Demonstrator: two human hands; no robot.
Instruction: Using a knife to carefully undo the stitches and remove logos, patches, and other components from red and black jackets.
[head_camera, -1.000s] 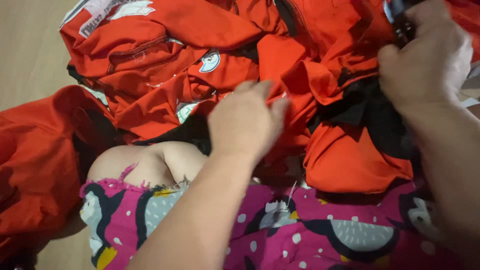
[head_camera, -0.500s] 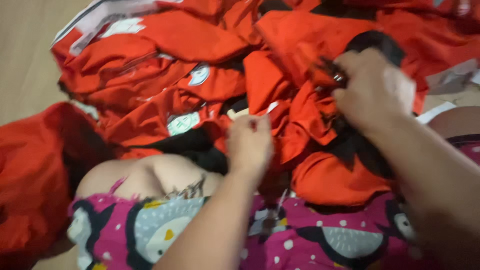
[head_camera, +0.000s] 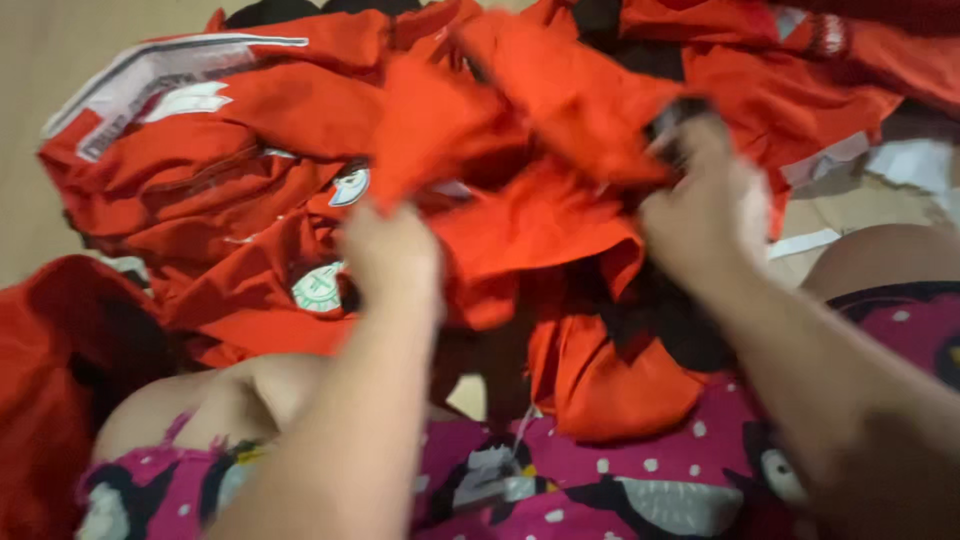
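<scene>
Left hand (head_camera: 392, 255) raised, back to camera, fingers closed on a fold of orange garment (head_camera: 560, 215); blurred with motion. Right hand (head_camera: 700, 215) higher and further out, clamped on same garment where orange cloth meets black lining (head_camera: 660, 330); something small and dark pinched at fingertips, too blurred to identify. Hands apart, cloth stretched and lifted between them.

Compared with half a second ago: left hand up from low near the lap to mid-frame; right hand shifted up and outward; garment now pulled clear of the heap rather than lying in it. A second ago, left hand flat on the cloth, right hand off at upper right edge. Reads as a garment being picked out and opened up, work early rather than late.

Garment in hand hanging above lap, lower edge draped onto pink patterned cloth (head_camera: 640, 480) over legs. Bare knee (head_camera: 210, 400) at lower left, second knee (head_camera: 880, 260) at right.

Behind and left: heap of orange garments (head_camera: 190, 210) with round pale badges (head_camera: 318, 288) and a grey-white reflective strip (head_camera: 130, 85). Another orange piece (head_camera: 50, 400) bunched at far left. Tan floor (head_camera: 40, 120) beyond; pale paper scraps (head_camera: 910, 165) at right.
</scene>
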